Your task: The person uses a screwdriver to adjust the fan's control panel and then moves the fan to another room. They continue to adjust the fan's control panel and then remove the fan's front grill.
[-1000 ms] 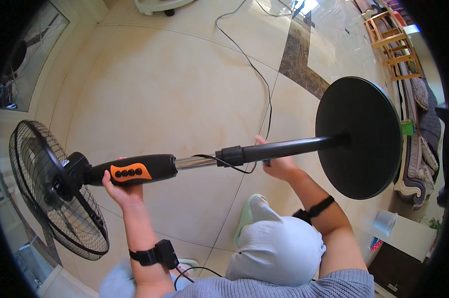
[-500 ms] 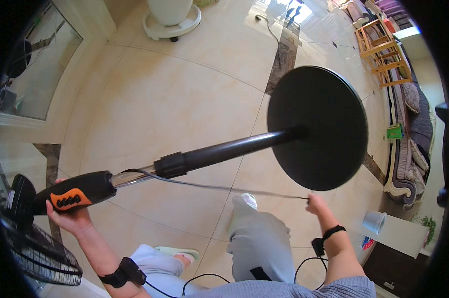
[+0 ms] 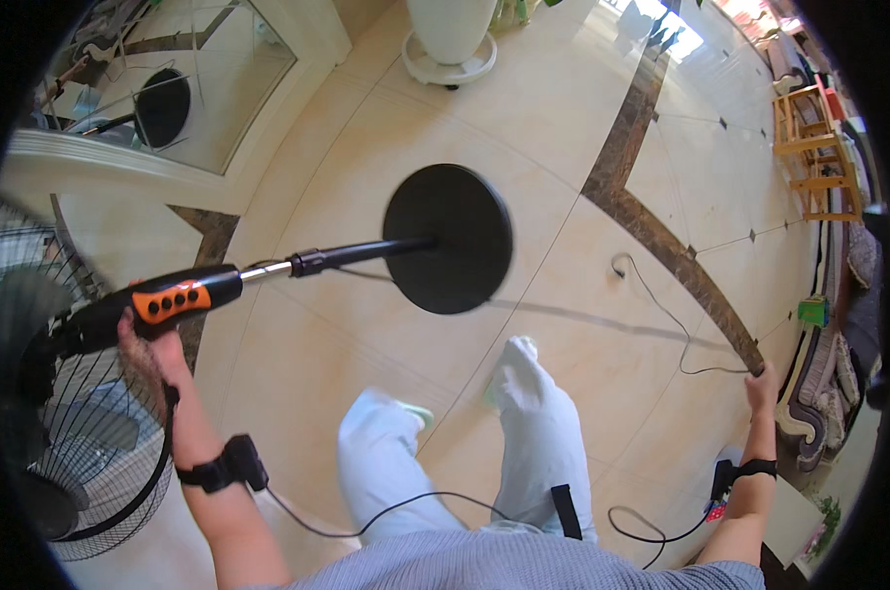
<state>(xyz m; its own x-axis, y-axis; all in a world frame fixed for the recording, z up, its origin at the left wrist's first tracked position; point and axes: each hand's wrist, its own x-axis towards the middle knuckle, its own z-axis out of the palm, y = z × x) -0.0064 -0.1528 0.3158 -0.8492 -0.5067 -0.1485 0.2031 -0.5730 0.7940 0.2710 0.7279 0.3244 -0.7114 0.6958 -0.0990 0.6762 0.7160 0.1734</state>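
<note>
Stands over a glossy cream tiled floor [image 3: 307, 379], spread below and beyond the left fingers [image 3: 127, 328] and right fingers [image 3: 759, 378], with a dark brown marble band [image 3: 652, 224] ahead of the right ones. Has a white-framed glass panel [image 3: 231, 71] beyond the left fingers, reflecting a black disc [image 3: 165, 106], and a grey sofa [image 3: 860, 310] just past the right fingers. Holds a black pedestal fan [image 3: 356, 253] tilted over, with left fingers curled round its body [image 3: 227, 282] beside the orange control panel [image 3: 173, 301]; has its wire grille [image 3: 81, 433] just left of these fingers and its round base [image 3: 455, 208] well to their right. Cannot tell any contact between base and floor. Has a wooden chair [image 3: 811, 145] farther ahead of the right fingers and a white pot [image 3: 450, 28] on a wheeled stand [image 3: 450, 74] far ahead of the left ones. Grips the fan's black cord [image 3: 712, 371] in closed right fingers, stretched across from the base, with the plug [image 3: 619, 267] loose ahead and to their left.
</note>
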